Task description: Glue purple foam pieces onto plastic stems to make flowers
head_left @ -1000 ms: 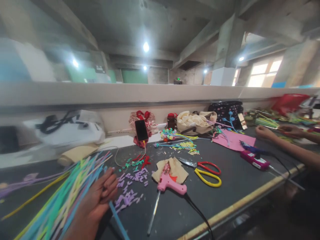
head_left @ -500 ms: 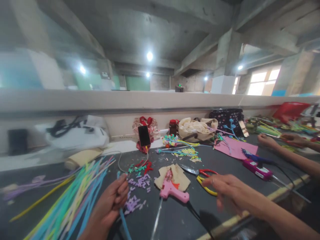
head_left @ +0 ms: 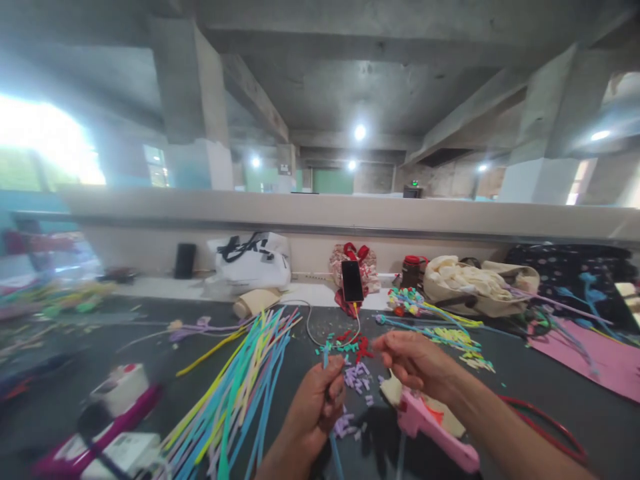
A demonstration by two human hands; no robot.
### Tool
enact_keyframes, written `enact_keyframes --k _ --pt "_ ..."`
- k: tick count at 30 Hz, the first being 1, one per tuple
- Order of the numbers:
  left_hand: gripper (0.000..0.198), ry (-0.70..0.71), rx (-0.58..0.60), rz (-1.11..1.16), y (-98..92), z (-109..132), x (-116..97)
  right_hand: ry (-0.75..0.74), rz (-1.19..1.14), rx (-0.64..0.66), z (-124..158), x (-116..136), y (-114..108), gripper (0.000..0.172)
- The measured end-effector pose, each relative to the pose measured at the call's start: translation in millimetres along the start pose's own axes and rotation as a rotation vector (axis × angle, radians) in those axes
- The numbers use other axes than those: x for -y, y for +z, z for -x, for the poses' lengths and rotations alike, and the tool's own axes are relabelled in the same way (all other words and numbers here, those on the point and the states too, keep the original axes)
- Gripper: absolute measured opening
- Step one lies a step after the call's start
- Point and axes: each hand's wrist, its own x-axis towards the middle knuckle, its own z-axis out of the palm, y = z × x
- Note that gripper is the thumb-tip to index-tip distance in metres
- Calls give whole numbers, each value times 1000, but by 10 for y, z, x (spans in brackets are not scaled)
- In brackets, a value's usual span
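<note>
My left hand (head_left: 320, 400) is closed round a blue pipe cleaner (head_left: 336, 455), whose tip sticks up above the fingers. My right hand (head_left: 420, 363) is raised just to the right, fingers bent together in a pinch; whatever is between them, if anything, is too small to make out. Beneath it a pink glue gun (head_left: 437, 430) lies on a beige cloth (head_left: 453, 421), partly covered by my wrist. Between the hands lie short lilac pieces (head_left: 357, 377). Red pieces (head_left: 364, 347) and green pieces (head_left: 330, 341) are scattered behind them.
A bundle of coloured pipe cleaners (head_left: 240, 393) lies to the left. A phone (head_left: 352, 280) on a cable leans at the back. Red-handled pliers (head_left: 550, 417) lie right, near pink sheet (head_left: 590, 357). A white bag (head_left: 255, 263) and a cream cloth bag (head_left: 480, 287) stand along the wall.
The view has turned left. My right hand has moved from beside the pliers to near my left hand, its fingers now drawn together. My left hand still holds the blue pipe cleaner.
</note>
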Motion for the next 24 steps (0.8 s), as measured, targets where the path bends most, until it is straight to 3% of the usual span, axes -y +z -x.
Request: enact_keyframes --k 3,9,15,20,24 --pt "40 5 1 -13 18 2 11 6 34 -5 -94 -137 169 18" --pt "38 39 -71 -95 39 -50 62 -21 84 41 -148 -291 382 19" --pt "32 96 -202 -241 86 -26 108 -16 83 33 -173 -369 341 23" --pt "36 33 -178 -269 103 -8 106 -11 95 23 -177 -418 283 24" --pt "43 -79 -135 -216 60 -38 106 -30 131 -3 -143 -439 272 16"
